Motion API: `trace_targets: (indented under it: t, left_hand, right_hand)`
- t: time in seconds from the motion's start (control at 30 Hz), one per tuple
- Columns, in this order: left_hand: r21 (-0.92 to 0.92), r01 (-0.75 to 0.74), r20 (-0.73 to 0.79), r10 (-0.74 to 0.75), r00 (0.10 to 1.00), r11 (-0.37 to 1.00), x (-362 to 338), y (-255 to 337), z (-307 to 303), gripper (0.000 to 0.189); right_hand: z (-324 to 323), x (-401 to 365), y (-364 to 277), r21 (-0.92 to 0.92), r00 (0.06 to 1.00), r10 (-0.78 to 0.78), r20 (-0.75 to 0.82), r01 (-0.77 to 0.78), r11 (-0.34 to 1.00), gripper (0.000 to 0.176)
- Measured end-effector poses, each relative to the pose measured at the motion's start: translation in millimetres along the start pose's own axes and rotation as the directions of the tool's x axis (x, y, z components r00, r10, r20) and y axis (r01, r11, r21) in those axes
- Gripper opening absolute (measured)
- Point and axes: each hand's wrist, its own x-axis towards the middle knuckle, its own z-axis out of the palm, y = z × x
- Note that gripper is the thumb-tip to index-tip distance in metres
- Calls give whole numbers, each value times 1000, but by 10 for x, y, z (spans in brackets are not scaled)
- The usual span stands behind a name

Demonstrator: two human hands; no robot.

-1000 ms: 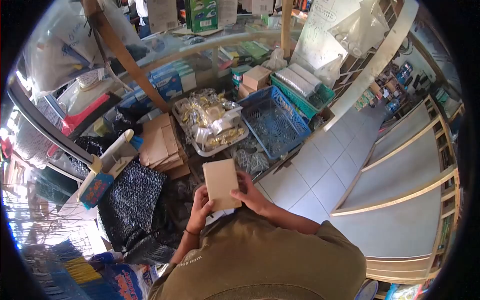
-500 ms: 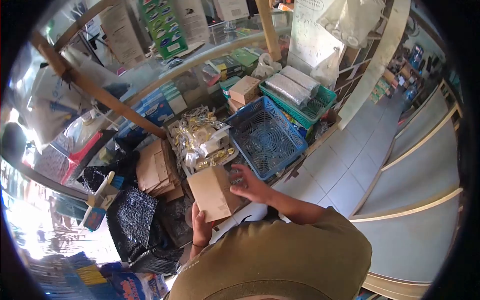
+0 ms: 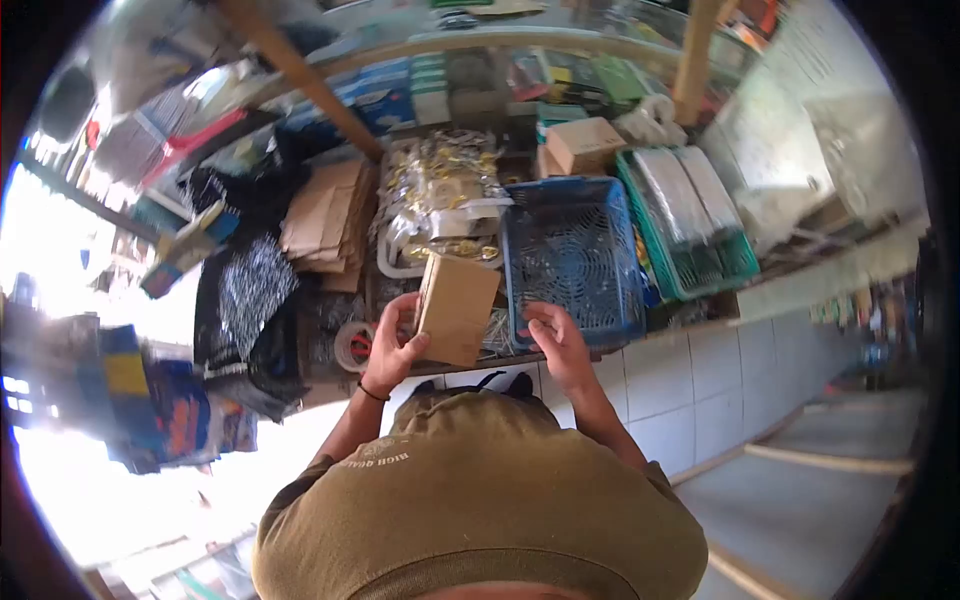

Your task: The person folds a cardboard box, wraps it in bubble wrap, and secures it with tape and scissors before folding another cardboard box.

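A closed brown cardboard box [image 3: 460,310] is tilted in front of my chest. My left hand [image 3: 394,345] grips its left side, fingers behind and thumb near the lower left edge. To the right of the box, my right hand [image 3: 560,345] stands apart from it with fingers spread and nothing in them, by the front edge of a blue plastic basket [image 3: 572,262]. Behind the box lies a white tray [image 3: 392,262] heaped with gold and silver wrapped pieces [image 3: 450,185]. A roll of tape [image 3: 354,345] is just left of my left hand.
Flattened cardboard [image 3: 322,222] is stacked left of the tray. A green basket [image 3: 745,258] holds silver wrapped packs [image 3: 685,190]. Another small box [image 3: 585,143] stands behind the blue basket. Black plastic [image 3: 250,295] lies at left. A wooden post [image 3: 310,85] slants over the back left.
My right hand has moved away from the box toward the blue basket. My left hand still holds the box, now turned more upright. The view has swung, bringing my chest to the centre.
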Motion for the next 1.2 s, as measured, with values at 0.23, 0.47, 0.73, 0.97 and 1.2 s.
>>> trace_targets:
  t: [0.23,0.47,0.73,0.97,1.2]
  left_hand:
    - [736,-127,-40,230,972,665,-173,133,-97,72]
    - [788,-73,-93,235,968,612,-248,-149,-210,73]
    - [832,223,-480,459,747,507,-407,12,-1450,48]
    - [829,478,-548,249,798,292,-345,-240,-2260,46]
    - [741,382,-609,311,730,553,-183,-232,-2514,16]
  right_hand:
    - [11,378,-150,-215,959,85,272,-26,976,28]
    - [582,636,-105,-292,919,-9,394,134,947,22]
    - [1172,555,-53,-406,884,75,462,136,903,24]
    - [1488,634,-46,-425,883,132,451,82,901,19]
    - [1705,687,-90,-410,885,125,448,79,909,20]
